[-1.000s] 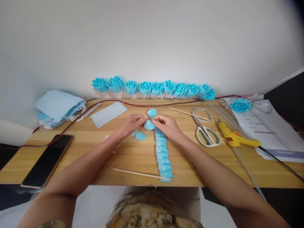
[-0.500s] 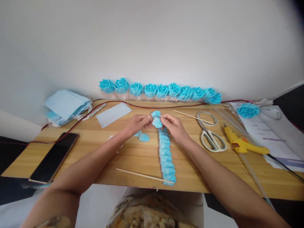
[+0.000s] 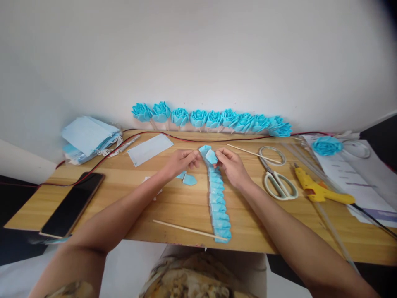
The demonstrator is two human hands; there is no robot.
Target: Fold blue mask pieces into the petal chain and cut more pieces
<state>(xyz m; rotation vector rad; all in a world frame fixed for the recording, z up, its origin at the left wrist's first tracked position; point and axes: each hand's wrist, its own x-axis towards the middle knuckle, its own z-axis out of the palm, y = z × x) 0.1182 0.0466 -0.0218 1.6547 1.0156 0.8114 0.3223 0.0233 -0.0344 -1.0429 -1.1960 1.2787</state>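
Note:
My right hand (image 3: 231, 165) pinches a light blue fabric petal (image 3: 211, 157) between thumb and fingertips. Under that petal runs a strip of overlapping folded blue petals (image 3: 218, 203), stretching from the hands toward the front edge. My left hand (image 3: 184, 163) is closed in a pinch right beside the strip's far end; whatever lies between its fingertips is too small to see. Below the left hand lie loose blue petals (image 3: 189, 179), one partly covered by another. A thin wooden stick (image 3: 186, 229) rests with its right end across the strip's near end.
Blue fabric roses (image 3: 198, 118) line the wall. At left are stacked face masks (image 3: 88, 136), a flat mask sheet (image 3: 150, 149) and a phone (image 3: 72, 205). Scissors (image 3: 276, 178), a yellow glue gun (image 3: 319, 188), papers (image 3: 344, 174) and another rose (image 3: 327, 145) are at right.
My right hand has shifted the held petal slightly right and away from me, showing more of the strip's far end. My left hand stays almost in place.

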